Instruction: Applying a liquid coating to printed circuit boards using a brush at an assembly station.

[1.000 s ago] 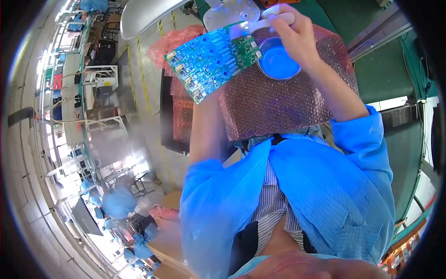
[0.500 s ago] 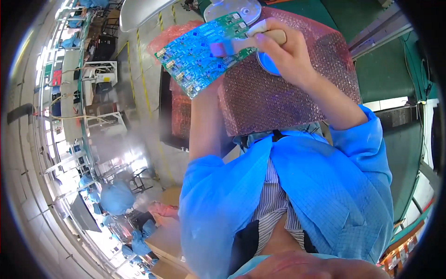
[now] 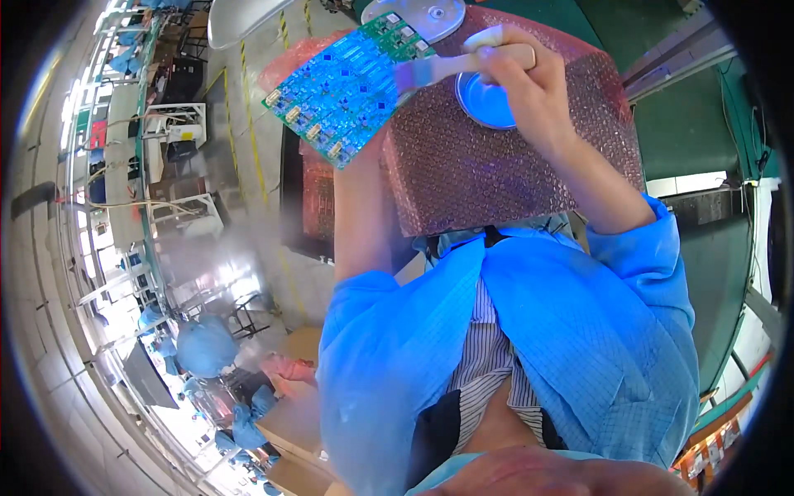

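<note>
A populated green circuit board [image 3: 343, 91], lit blue, is held up and tilted above the left end of the work surface. My left hand is hidden beneath the board; only its wrist and forearm [image 3: 361, 207] show, reaching up to the underside. In my right hand [image 3: 538, 95] is a flat brush [image 3: 442, 69], its pale handle pinched between thumb and fingers. The bristle end points left over the board's right edge; whether it touches cannot be made out. Just under the brush and right hand sits a round dish [image 3: 488, 106] glowing blue.
Pinkish bubble wrap [image 3: 504, 174] covers the work surface in front of me. A pale rounded base [image 3: 434, 18] stands at its far edge. More pink wrap [image 3: 322, 198] lies lower left. Cardboard boxes [image 3: 298, 430] are beside me at lower left, and a green surface [image 3: 691, 132] is at right.
The brush and my right hand have shifted right, from the board's middle to its right edge, uncovering more of the dish. The board has moved slightly left and away from me.
</note>
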Tool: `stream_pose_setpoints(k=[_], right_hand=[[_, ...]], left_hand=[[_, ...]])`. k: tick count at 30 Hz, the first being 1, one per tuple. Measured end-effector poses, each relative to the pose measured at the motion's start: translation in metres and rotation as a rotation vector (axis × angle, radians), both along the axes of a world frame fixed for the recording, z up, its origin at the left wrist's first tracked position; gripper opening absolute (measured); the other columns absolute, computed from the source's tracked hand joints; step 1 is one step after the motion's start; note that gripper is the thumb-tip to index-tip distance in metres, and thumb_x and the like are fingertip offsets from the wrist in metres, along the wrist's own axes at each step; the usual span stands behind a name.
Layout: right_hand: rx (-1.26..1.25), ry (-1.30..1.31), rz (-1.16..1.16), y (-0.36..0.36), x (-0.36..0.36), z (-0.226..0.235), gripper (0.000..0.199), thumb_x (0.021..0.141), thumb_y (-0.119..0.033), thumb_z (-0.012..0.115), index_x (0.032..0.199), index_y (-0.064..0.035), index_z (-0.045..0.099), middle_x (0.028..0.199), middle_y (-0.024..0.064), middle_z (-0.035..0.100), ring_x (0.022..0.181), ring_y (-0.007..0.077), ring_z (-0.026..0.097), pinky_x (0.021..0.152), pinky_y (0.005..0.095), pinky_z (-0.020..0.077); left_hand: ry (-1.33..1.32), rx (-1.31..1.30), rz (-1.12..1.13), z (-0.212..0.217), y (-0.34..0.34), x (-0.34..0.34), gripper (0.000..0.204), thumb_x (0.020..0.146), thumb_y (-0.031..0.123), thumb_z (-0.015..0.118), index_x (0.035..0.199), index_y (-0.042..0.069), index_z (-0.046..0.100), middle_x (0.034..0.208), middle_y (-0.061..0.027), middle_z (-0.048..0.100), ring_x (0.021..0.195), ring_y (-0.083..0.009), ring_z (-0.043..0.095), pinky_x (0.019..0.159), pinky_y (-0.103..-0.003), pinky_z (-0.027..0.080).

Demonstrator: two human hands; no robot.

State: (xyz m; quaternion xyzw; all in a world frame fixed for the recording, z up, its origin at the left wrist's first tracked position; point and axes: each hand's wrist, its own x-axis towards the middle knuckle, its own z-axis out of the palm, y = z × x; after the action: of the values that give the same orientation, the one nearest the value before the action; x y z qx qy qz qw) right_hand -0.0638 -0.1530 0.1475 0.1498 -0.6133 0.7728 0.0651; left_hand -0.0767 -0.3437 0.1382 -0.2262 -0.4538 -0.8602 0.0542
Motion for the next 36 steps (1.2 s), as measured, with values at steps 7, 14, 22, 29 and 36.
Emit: stream_pose_setpoints(k=[7, 14, 22, 29, 36], right_hand=[[0.099, -0.014, -0.029, 0.007, -0.010, -0.019, 0.015, 0.082, -0.009, 0.049, 0.089, -0.0010, 0.059, 0.073, 0.0003, 0.056, 0.065, 0.0032, 0.049, 0.060, 0.0176, 0.0406], [0.018, -0.009, 0.059, -0.006, 0.007, -0.011, 0.015, 0.081, -0.009, 0.050, 0.091, -0.0013, 0.058, 0.074, 0.0002, 0.057, 0.064, 0.0031, 0.049, 0.059, 0.0172, 0.0407], [-0.073, -0.083, 0.052, -0.002, 0.006, -0.011, 0.017, 0.081, -0.012, 0.050, 0.090, -0.0015, 0.059, 0.072, 0.0003, 0.056, 0.063, 0.0043, 0.049, 0.057, 0.0178, 0.0391], [-0.132, -0.178, -0.013, 0.002, -0.001, -0.017, 0.016, 0.080, -0.011, 0.050, 0.089, -0.0016, 0.059, 0.072, -0.0001, 0.054, 0.063, 0.0045, 0.047, 0.056, 0.0181, 0.0378], [-0.152, -0.141, -0.039, 0.004, 0.002, -0.006, 0.016, 0.080, -0.011, 0.051, 0.089, -0.0013, 0.059, 0.072, -0.0001, 0.054, 0.065, 0.0046, 0.048, 0.058, 0.0180, 0.0376]], left_hand=[[-0.147, 0.136, -0.066, 0.001, 0.003, -0.005, 0.038, 0.085, 0.035, 0.043, 0.115, 0.012, 0.046, 0.117, -0.0060, 0.049, 0.108, -0.0218, 0.044, 0.094, -0.040, 0.033], [0.034, -0.480, 0.285, -0.024, -0.013, -0.009, 0.033, 0.085, 0.026, 0.046, 0.112, 0.008, 0.047, 0.113, -0.0080, 0.051, 0.103, -0.0222, 0.047, 0.090, -0.037, 0.037], [0.410, -1.289, 0.700, -0.033, -0.021, -0.005, 0.027, 0.082, 0.015, 0.053, 0.106, 0.005, 0.050, 0.105, -0.0082, 0.054, 0.095, -0.0190, 0.051, 0.082, -0.031, 0.042], [0.384, -1.363, 0.691, -0.033, -0.026, -0.007, 0.029, 0.083, 0.017, 0.051, 0.109, 0.005, 0.047, 0.107, -0.0092, 0.052, 0.096, -0.0189, 0.049, 0.083, -0.032, 0.041], [0.267, -1.268, 0.624, -0.029, -0.021, -0.005, 0.032, 0.083, 0.017, 0.050, 0.112, 0.004, 0.045, 0.110, -0.0100, 0.051, 0.099, -0.0196, 0.048, 0.085, -0.032, 0.039]])
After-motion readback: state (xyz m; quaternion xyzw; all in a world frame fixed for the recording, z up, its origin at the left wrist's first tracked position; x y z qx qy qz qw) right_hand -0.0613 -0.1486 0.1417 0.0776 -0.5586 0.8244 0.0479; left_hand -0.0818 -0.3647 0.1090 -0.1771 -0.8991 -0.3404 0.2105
